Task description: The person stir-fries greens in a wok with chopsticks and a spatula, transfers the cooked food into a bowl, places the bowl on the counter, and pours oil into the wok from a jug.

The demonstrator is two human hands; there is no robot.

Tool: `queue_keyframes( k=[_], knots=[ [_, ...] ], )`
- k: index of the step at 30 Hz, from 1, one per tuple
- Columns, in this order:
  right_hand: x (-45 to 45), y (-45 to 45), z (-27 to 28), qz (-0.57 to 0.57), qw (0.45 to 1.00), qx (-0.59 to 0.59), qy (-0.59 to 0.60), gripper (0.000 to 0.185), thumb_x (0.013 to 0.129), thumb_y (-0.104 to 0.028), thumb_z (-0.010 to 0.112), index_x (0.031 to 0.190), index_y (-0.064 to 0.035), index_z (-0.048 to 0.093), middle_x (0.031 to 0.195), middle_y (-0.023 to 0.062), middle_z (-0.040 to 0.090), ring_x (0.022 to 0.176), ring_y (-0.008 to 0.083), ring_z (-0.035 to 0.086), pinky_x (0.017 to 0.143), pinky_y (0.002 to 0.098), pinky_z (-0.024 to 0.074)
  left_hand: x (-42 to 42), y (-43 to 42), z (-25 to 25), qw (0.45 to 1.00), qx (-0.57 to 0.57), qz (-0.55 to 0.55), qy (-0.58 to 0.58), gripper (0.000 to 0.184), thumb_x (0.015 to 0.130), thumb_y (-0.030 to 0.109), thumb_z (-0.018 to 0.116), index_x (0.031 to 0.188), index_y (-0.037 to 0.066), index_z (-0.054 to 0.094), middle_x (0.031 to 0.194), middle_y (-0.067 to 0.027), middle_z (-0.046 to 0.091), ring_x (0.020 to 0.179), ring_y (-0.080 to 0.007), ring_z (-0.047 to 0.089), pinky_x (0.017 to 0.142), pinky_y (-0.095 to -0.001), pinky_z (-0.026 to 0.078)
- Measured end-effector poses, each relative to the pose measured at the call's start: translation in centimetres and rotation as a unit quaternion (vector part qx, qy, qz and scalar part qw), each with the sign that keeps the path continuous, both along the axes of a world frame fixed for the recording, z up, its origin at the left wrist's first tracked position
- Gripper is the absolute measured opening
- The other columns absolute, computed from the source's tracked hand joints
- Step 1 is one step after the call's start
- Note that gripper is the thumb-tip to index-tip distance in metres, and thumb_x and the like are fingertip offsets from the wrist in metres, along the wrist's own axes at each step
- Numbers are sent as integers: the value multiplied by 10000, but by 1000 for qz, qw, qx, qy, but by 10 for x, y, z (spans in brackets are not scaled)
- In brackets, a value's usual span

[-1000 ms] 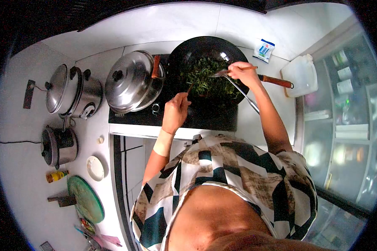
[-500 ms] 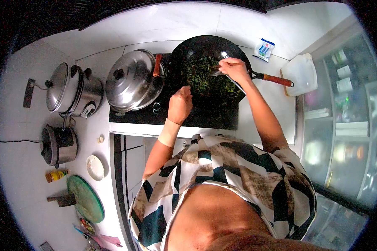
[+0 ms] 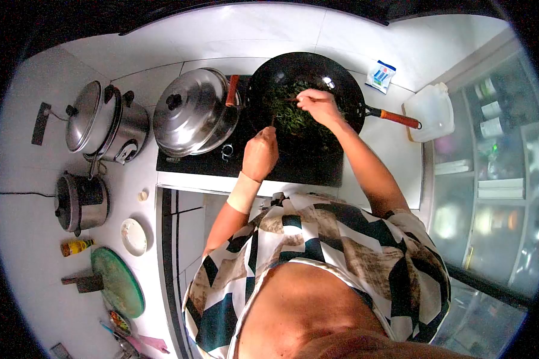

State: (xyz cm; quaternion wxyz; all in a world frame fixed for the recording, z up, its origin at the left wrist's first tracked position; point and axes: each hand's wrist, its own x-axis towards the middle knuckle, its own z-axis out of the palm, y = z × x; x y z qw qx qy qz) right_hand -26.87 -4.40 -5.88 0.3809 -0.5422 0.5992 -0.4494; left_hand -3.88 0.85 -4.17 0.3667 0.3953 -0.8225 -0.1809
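The black wok (image 3: 348, 78) stands on the stove, with dark green leafy vegetables (image 3: 299, 119) in it. Over the leaves, my right hand (image 3: 318, 106) is closed around a slim brown-handled utensil (image 3: 291, 99), whose working end I cannot make out. My left hand (image 3: 260, 153) is a fist at the wok's near left edge. A thin dark shape shows above that fist, too faint to name. The wok's wooden handle (image 3: 399, 119) points right, held by neither hand.
Left of the wok sits a lidded steel pan (image 3: 188, 110) on the black cooktop (image 3: 185, 164). Two cookers (image 3: 129, 128), a white dish (image 3: 135, 237) and a green-edged cutting board (image 3: 118, 281) line the left counter. At right are a white-blue packet (image 3: 381, 76) and a plastic container (image 3: 434, 113).
My right hand has moved left over the wok with the utensil. My left hand has stayed near the wok's edge, and the view has shifted slightly.
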Motion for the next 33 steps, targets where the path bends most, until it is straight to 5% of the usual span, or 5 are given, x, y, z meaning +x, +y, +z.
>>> queue_keyframes(
  k=[5,12,21,24,33],
  knots=[
    [-17,-3,-15,-59,974,9,218,130,855,-155,606,893,-44,663,773,55,666,719,124,656,626,264,514,12,-1,2,1000,8,19,-23,129,806,24,508,914,-11,571,810,-227,617,701,-384,614,594,-432,518],
    [4,8,-8,-42,995,-14,-92,113,857,-97,590,895,-9,651,794,53,659,721,123,650,607,238,525,11,-10,-9,998,-26,-24,-48,124,806,26,504,912,-7,559,791,-231,608,680,-387,608,575,-427,514],
    [-10,56,35,-112,983,95,108,123,836,-112,578,824,-26,665,706,67,659,663,147,669,560,258,505,41,-15,9,1000,-5,-11,-27,136,806,28,512,924,-22,556,795,-215,615,661,-376,613,566,-415,518],
    [-5,72,24,-141,984,84,64,131,837,-113,572,821,-16,658,698,63,653,652,140,664,564,263,507,37,-26,-9,997,-59,-52,17,156,799,3,519,947,-23,560,786,-209,619,644,-372,613,561,-395,524],
    [2,46,-30,-197,962,-42,-185,169,883,-107,570,928,41,640,792,73,666,721,145,658,610,234,518,36,-11,21,969,179,-106,133,169,908,58,497,1020,-50,565,757,-161,653,726,-216,685,582,-284,531]
  ],
)
